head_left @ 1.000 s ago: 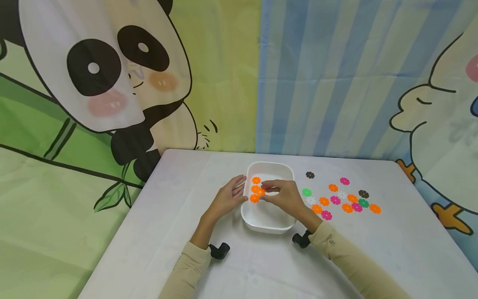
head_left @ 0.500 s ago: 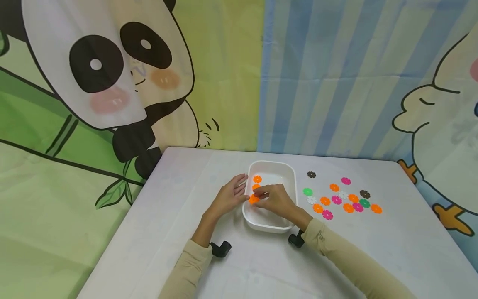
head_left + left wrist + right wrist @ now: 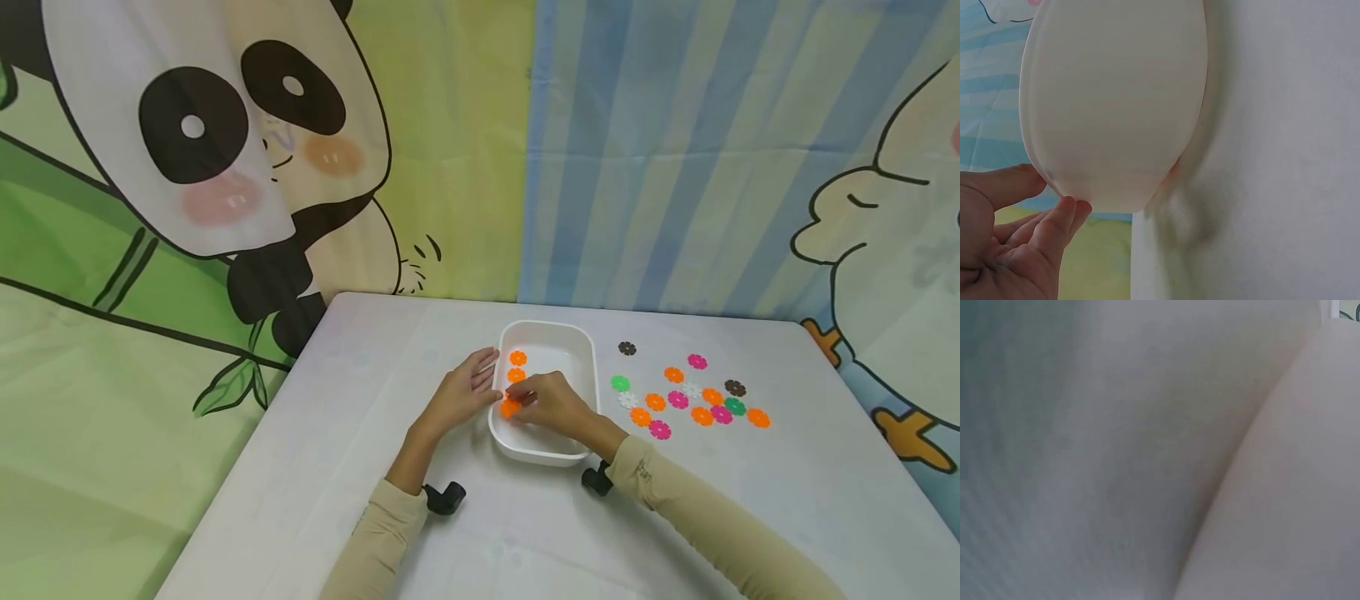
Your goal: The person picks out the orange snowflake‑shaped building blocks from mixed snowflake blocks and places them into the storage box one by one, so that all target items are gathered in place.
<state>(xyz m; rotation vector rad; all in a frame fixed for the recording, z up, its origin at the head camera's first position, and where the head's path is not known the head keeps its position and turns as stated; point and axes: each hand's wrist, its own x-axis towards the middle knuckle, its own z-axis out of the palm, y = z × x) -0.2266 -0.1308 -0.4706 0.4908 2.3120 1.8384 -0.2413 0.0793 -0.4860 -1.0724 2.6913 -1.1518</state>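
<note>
A white plastic tub (image 3: 551,454) stands on the table with a column of orange flower-shaped discs (image 3: 517,357) along its inner left side. My left hand (image 3: 459,398) holds the tub's left rim. In the left wrist view its thumb (image 3: 1013,185) is at the rim and its fingertips (image 3: 1067,209) touch the outer wall. My right hand (image 3: 551,406) reaches over the tub's right side and pinches an orange flower-shaped disc at the near end of the column. Its fingers partly hide the discs there. The right wrist view shows only blurred pale surfaces.
Loose flower-shaped discs in orange, pink (image 3: 697,362), white, green (image 3: 620,382) and dark brown (image 3: 627,348) lie scattered on the white table (image 3: 420,333) right of the tub. A printed cloth backdrop (image 3: 450,150) hangs behind the table's far edge.
My right hand has moved left and slightly nearer, bringing the orange disc from beside the column to its near end. My left hand has stayed at the tub's rim.
</note>
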